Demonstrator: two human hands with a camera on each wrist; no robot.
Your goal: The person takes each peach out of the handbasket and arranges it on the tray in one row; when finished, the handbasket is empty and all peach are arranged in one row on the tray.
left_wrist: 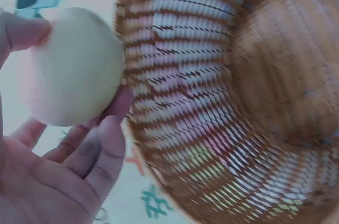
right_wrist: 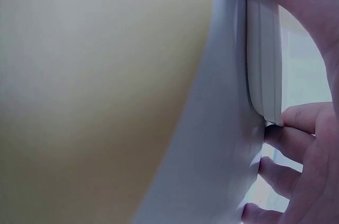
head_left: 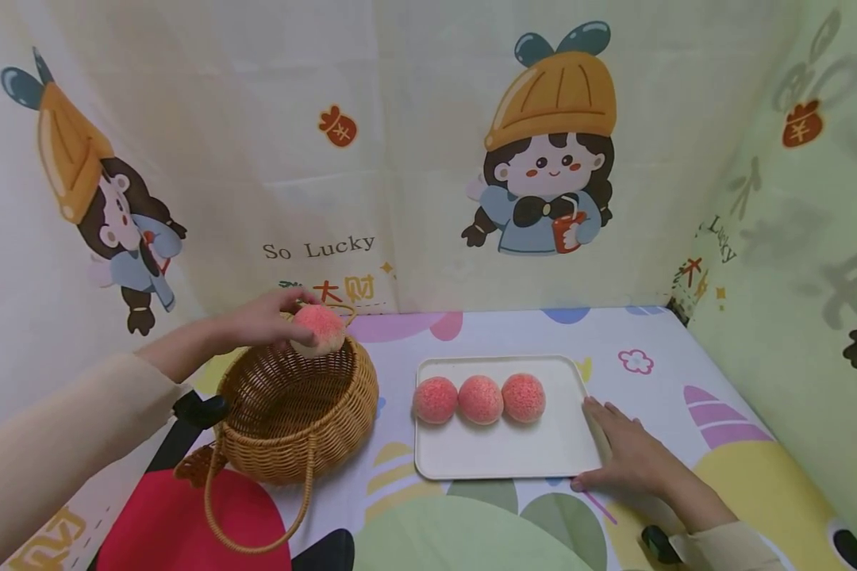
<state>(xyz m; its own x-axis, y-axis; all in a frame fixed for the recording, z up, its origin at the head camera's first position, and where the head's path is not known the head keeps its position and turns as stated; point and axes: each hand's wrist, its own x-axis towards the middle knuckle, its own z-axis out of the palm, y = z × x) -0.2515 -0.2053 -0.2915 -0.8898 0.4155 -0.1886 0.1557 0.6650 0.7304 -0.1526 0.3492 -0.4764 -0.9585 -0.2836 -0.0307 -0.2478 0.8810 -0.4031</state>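
My left hand [head_left: 257, 321] holds a peach [head_left: 318, 330] over the far rim of a brown wicker basket [head_left: 350, 428]. The peach is pink on top and cream underneath; the left wrist view shows its pale side between thumb and fingers. Inside, the basket shows its bare woven bottom [left_wrist: 291, 65]. To the right lies a white rectangular tray [head_left: 507, 456], with three pink peaches [head_left: 481, 400] in a row along its left and middle. My right hand [head_left: 636, 452] rests against the tray's right side, thumb near the front corner and fingers spread along the edge.
The basket's rope handle [head_left: 257, 549] hangs down over its near side, with a brown woven tag [head_left: 196, 465] beside it. A colourful patterned cloth [head_left: 514, 523] covers the table. Printed cloth walls [head_left: 428, 198] stand behind and at both sides.
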